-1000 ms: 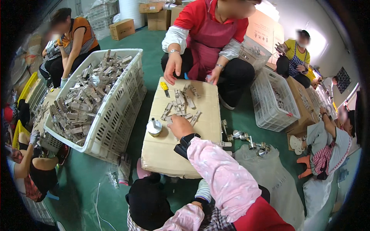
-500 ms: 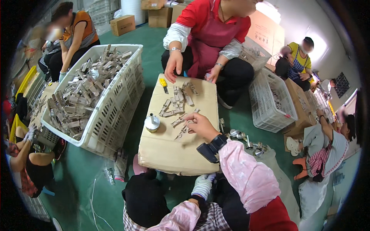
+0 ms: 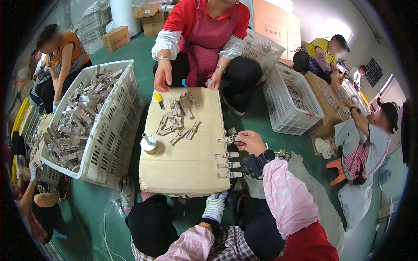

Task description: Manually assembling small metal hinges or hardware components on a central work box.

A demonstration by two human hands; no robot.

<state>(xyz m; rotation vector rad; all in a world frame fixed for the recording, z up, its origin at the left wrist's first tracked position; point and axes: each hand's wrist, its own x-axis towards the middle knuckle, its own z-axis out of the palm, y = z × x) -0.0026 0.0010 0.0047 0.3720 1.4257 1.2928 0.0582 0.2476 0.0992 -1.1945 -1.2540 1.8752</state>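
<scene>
My right hand [image 3: 251, 142], bare, pinches a metal clip [image 3: 227, 139] at the right edge of the cardboard-topped work surface [image 3: 178, 174]. Just nearer to me, three similar clips [image 3: 228, 165] lie in a row, their ends jutting past that edge. A loose group of clips [image 3: 176, 115] is spread over the far middle of the surface. My left hand [image 3: 214, 208] wears a striped glove and is at the near edge, low by my lap; its fingers are partly hidden.
Left of the surface stands a white crate [image 3: 113, 126] heaped with clips. A funnel-topped metal pot [image 3: 149, 143] and a yellow-handled cutter [image 3: 158, 100] rest on the cardboard. Opposite sits a person in a maroon apron [image 3: 207, 39]. Another white crate [image 3: 291, 102] stands far right.
My right hand has moved from the loose clips to the right edge, carrying a clip. The row of clips there now shows. The whole view has shifted, and my left hand stays low.
</scene>
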